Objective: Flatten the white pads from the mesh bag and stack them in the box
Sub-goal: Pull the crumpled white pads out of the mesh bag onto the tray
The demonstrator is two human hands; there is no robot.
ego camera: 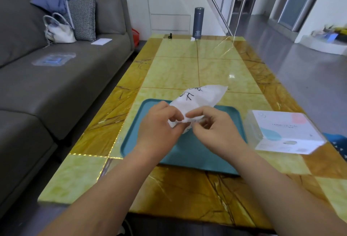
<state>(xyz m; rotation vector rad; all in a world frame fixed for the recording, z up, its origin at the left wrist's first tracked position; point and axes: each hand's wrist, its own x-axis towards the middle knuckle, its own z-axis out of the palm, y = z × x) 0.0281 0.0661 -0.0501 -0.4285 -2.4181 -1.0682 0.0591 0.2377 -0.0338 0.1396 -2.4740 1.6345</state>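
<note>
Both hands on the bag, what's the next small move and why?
Probably spread open the near end of the bag: left hand and right hand both pinch it over the tray, nothing is out yet, and the box waits at right.

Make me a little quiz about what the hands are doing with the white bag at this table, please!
1. True or false: the left hand and the right hand both pinch the white mesh bag with black writing, above the teal rectangular tray.
2. Where is the clear plastic box with the pink and blue label? A: on the grey sofa. B: on the yellow marbled table, right of the tray. C: in the left hand.
3. What tall thing stands at the table's far end?
Key: 1 true. 2 B. 3 the dark blue-grey cylindrical flask.
</note>
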